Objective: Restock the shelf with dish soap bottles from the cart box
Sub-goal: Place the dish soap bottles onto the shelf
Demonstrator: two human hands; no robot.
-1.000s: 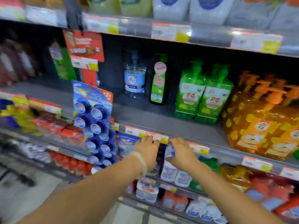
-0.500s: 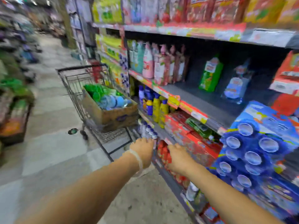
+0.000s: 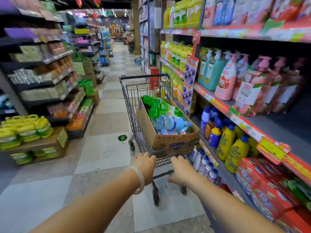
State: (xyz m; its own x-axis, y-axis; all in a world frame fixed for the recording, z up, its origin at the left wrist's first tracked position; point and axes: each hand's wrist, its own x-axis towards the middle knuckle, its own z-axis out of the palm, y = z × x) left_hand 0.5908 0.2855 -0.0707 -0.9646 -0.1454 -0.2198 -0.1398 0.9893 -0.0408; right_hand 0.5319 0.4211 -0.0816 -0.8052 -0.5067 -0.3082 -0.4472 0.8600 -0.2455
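Item: cart (image 3: 127, 91), aisle, beside shelf (image 3: 217, 101). Holds 1 box (image 3: 168, 140) of green and clear dish soap bottles (image 3: 159, 108). Your 2 hands, left hand (image 3: 145, 165) and right hand (image 3: 182, 172), reach its near end, empty; closure on it unclear. Grip firmly, draw the cart near before lifting.

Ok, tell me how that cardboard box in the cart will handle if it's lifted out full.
The cardboard box looks packed with green bottles and clear blue bottles, so probably heavy. Its open top and soft walls may sag or bow. The bottles lie loose and could shift.
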